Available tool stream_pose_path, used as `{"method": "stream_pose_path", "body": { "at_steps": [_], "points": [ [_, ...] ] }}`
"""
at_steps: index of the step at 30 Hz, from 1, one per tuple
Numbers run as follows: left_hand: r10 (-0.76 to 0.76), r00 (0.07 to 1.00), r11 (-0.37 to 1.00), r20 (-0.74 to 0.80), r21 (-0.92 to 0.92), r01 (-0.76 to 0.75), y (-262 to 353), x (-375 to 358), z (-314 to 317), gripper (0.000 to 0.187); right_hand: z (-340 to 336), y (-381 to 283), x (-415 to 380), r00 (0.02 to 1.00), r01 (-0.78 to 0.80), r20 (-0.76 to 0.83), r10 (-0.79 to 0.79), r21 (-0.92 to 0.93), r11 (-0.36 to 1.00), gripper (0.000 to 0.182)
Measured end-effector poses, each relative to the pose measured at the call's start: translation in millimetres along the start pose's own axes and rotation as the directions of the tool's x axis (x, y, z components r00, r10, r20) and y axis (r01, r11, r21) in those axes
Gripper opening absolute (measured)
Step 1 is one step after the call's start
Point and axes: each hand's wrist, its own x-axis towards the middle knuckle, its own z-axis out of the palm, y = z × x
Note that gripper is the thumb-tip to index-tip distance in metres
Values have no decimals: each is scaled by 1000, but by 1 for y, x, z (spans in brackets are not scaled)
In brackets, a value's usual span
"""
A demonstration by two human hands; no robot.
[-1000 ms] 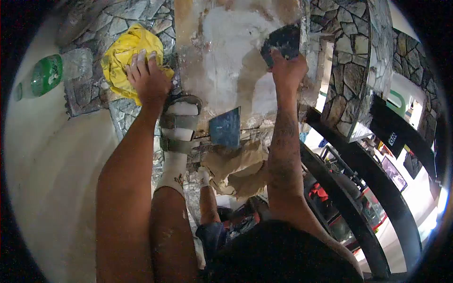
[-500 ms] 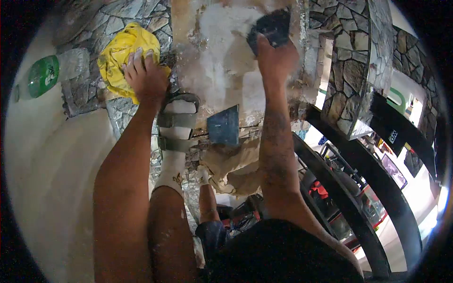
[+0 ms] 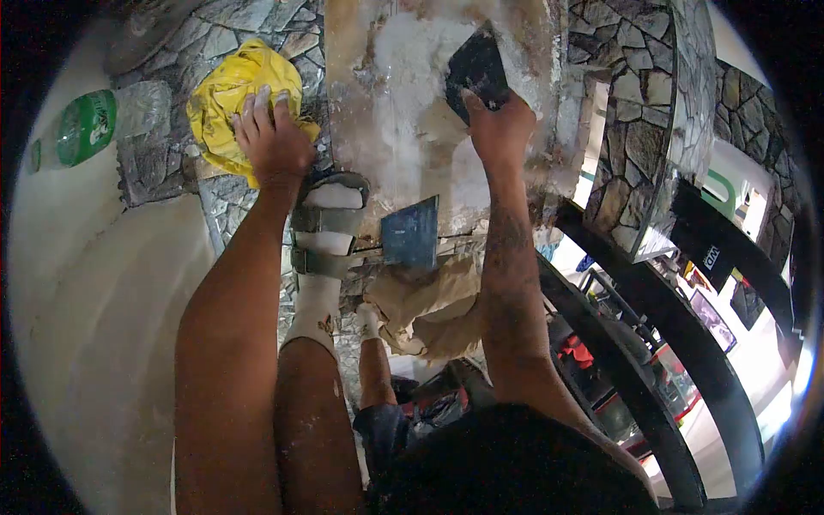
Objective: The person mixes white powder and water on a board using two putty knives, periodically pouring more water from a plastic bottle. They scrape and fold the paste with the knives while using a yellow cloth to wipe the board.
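Observation:
My right hand [image 3: 502, 129] grips a black putty spreader [image 3: 478, 73], a flat trapezoid blade, against a plaster-smeared board-like surface [image 3: 412, 94]. Thumb and fingers close around its lower edge. To the left, my left hand [image 3: 273, 142] presses on a crumpled yellow plastic bag or cloth [image 3: 249, 99], fingers spread over it; what the bundle contains is hidden. A second, blue-grey spreader [image 3: 410, 232] lies at the near edge of the smeared surface, touched by neither hand.
A sandalled, socked foot [image 3: 330, 219] stands just left of the smeared surface. A green-labelled plastic bottle [image 3: 88, 127] lies at far left. Crumpled brown paper [image 3: 429, 309] is below the spreader. Black curved rails [image 3: 618, 360] run along the right, beside a stone-patterned pillar [image 3: 631, 129].
My right hand has moved slightly down, and the black spreader has turned to a steeper angle. My left hand stays on the yellow bundle. The view has shifted a little.

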Motion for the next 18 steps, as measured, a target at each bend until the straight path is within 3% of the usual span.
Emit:
{"method": "stream_pose_path", "body": {
  "at_steps": [2, 5, 6, 9, 10, 13, 14, 17, 18],
  "points": [
    [5, 1000, 1000, -5, -6, -5, -2, -1, 0, 40, 11, 49, 8, 998, 21, 56, -19, -34, 999, 31],
    [0, 1000, 1000, -19, -17, 0, -4, -4, 1, 39, -12, 42, 11, 980, -191, 111, 167, 275, 942, 29],
    [-5, 1000, 1000, -27, -16, 4, -4, -3, 3, 39, -16, 38, 8, 991, -127, 88, 105, 290, 949, 25],
    [-3, 999, 1000, -32, -27, 2, -1, 0, 3, 38, -22, 16, -1, 976, -102, 178, 127, -141, 985, 24],
    [1, 1000, 1000, -26, -29, -2, -1, 0, 2, 37, -5, 33, -3, 996, 21, 86, -22, 14, 1000, 28],
    [-3, 1000, 999, -5, -33, 3, 0, -1, -3, 38, -11, 54, 11, 981, 129, 173, -90, -233, 964, 28],
    [0, 1000, 999, -15, -42, -1, 0, -1, -3, 38, -13, 62, 18, 985, 133, 134, -112, -165, 977, 27],
    [7, 999, 999, -32, -45, -8, -4, -3, 1, 38, -25, 55, 20, 998, -28, 66, 22, 84, 996, 33],
    [5, 1000, 999, -30, -35, -6, -3, -2, 1, 38, -30, 54, 18, 994, -26, 102, 23, 23, 999, 33]
  ]
}}
